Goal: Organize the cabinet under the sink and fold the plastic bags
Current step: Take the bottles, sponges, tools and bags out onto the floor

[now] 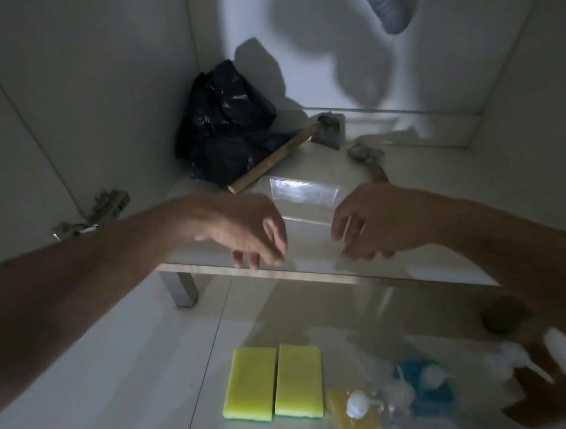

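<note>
In front of the crumpled black plastic bag (225, 124): clear thin plastic bag (303, 195) is lying flat.
Handling: seeming light, limp, slippery; pinch corners.
Left hand (242, 227): hovering, loosely curled, holding nothing.
Right hand (377, 223): likewise.

Cabinet floor (423, 175) under black bags (224, 124) (crumpled), hammers (277, 155), clear plastic (303, 192).

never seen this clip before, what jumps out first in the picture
Two bare hands, left hand and right hand, hover with loosely curled fingers over the cabinet floor's front edge. Behind them a crumpled black plastic bag fills the back left corner, and two bright yellow sponges lie side by side on the floor below.
</note>
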The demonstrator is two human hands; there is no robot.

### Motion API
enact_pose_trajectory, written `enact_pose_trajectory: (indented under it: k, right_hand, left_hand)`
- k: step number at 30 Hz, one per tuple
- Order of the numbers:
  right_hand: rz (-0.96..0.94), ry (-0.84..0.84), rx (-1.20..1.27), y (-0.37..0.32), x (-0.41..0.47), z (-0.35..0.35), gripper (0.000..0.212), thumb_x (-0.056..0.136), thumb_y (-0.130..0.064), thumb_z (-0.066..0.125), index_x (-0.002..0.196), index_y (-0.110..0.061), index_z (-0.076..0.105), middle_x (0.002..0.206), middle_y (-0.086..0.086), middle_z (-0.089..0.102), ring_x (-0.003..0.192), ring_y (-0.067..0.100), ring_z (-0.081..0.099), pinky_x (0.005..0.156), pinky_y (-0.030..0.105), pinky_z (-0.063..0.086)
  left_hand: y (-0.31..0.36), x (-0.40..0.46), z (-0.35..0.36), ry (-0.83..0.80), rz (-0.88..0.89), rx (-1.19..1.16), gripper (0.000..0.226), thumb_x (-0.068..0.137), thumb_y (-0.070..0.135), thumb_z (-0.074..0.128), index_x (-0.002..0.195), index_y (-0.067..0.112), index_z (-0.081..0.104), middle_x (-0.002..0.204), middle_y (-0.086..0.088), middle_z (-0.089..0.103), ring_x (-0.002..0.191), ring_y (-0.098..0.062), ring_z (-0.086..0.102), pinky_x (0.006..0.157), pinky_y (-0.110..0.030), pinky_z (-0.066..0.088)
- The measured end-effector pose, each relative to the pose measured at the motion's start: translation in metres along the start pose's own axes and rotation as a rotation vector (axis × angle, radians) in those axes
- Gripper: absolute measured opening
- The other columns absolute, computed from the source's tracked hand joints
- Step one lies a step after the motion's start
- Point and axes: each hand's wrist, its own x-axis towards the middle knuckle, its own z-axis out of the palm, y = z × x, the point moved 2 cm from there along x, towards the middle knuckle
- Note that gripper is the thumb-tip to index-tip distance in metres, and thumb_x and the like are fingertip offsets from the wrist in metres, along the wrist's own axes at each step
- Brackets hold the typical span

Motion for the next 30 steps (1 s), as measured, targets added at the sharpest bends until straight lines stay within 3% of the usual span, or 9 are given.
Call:
enact_pose_trajectory:
  k: [2,5,10,12,15,17,21,25,30]
  right_hand:
    - [0.024,0.101,0.038,0.009,0.016,-0.028,0.018,0.075,-0.021,0.082,0.089,-0.02,0.07,0.078,0.008,0.074,0.067,0.018,0.073,0.059,0.032,0.06]
    - [0.091,0.244,0.105,0.025,0.049,-0.056,0.016,0.076,-0.016,0.081,0.088,-0.013,0.071,0.075,0.01,0.074,0.062,0.016,0.072,0.064,0.038,0.062]
    - [0.212,0.367,0.057,0.057,0.105,-0.079,0.015,0.081,-0.016,0.076,0.092,-0.007,0.072,0.069,0.01,0.068,0.056,0.017,0.068,0.062,0.034,0.061]
    - [0.232,0.374,-0.078,0.071,0.122,-0.082,0.021,0.082,-0.021,0.072,0.096,-0.005,0.072,0.086,0.016,0.071,0.073,0.027,0.071,0.067,0.04,0.062]
    - [0.252,0.377,-0.215,0.091,0.141,-0.081,0.02,0.081,-0.02,0.067,0.095,-0.005,0.067,0.093,0.012,0.064,0.064,0.024,0.064,0.05,0.031,0.056]
    - [0.255,0.365,-0.288,0.102,0.151,-0.08,0.027,0.084,-0.018,0.062,0.109,-0.008,0.063,0.095,0.006,0.055,0.064,0.019,0.055,0.046,0.027,0.049]
    - [0.244,0.372,-0.298,0.118,0.167,-0.075,0.039,0.089,-0.012,0.055,0.127,-0.017,0.058,0.126,0.012,0.055,0.103,0.03,0.061,0.069,0.029,0.05]
    - [0.325,0.42,-0.186,0.138,0.186,-0.07,0.042,0.085,-0.012,0.059,0.127,-0.019,0.058,0.13,0.012,0.056,0.109,0.032,0.061,0.069,0.028,0.045]
    - [0.339,0.472,-0.165,0.155,0.198,-0.071,0.045,0.079,-0.023,0.068,0.119,-0.005,0.059,0.118,0.017,0.06,0.103,0.034,0.062,0.067,0.028,0.039]
  left_hand:
    - [0.005,0.014,-0.04,0.194,0.025,-0.038,0.014,0.085,0.014,0.07,0.099,0.013,0.07,0.09,-0.002,0.074,0.072,-0.014,0.072,0.056,-0.025,0.056]
    - [0.004,0.053,-0.084,0.423,0.05,-0.115,0.02,0.082,0.005,0.071,0.102,0.003,0.07,0.097,-0.017,0.072,0.086,-0.025,0.072,0.076,-0.038,0.059]
    - [-0.002,0.122,-0.113,0.604,-0.001,0.2,0.028,0.088,0.013,0.064,0.115,0.007,0.068,0.117,-0.01,0.068,0.113,-0.025,0.06,0.1,-0.035,0.047]
    - [-0.01,0.147,-0.111,0.602,-0.011,0.244,0.025,0.089,0.01,0.057,0.113,0.006,0.066,0.117,-0.011,0.066,0.113,-0.026,0.059,0.093,-0.029,0.047]
    - [-0.022,0.176,-0.104,0.58,-0.07,0.338,0.026,0.088,0.01,0.055,0.112,0.009,0.065,0.114,-0.012,0.065,0.106,-0.031,0.061,0.076,-0.026,0.044]
    - [-0.023,0.189,-0.098,0.575,-0.077,0.401,0.04,0.089,0.005,0.054,0.129,0.011,0.055,0.12,-0.015,0.061,0.109,-0.035,0.058,0.083,-0.033,0.046]
    - [-0.031,0.21,-0.095,0.68,-0.071,0.412,0.055,0.086,0.002,0.06,0.138,0.016,0.047,0.122,-0.017,0.059,0.113,-0.036,0.055,0.094,-0.042,0.046]
    - [-0.039,0.228,-0.097,0.734,-0.155,0.4,0.05,0.083,-0.001,0.061,0.13,0.015,0.053,0.116,-0.015,0.063,0.107,-0.038,0.059,0.089,-0.041,0.05]
    - [-0.039,0.237,-0.111,0.869,-0.22,0.328,0.033,0.079,0.008,0.066,0.112,0.01,0.069,0.107,-0.015,0.066,0.102,-0.034,0.061,0.085,-0.036,0.05]
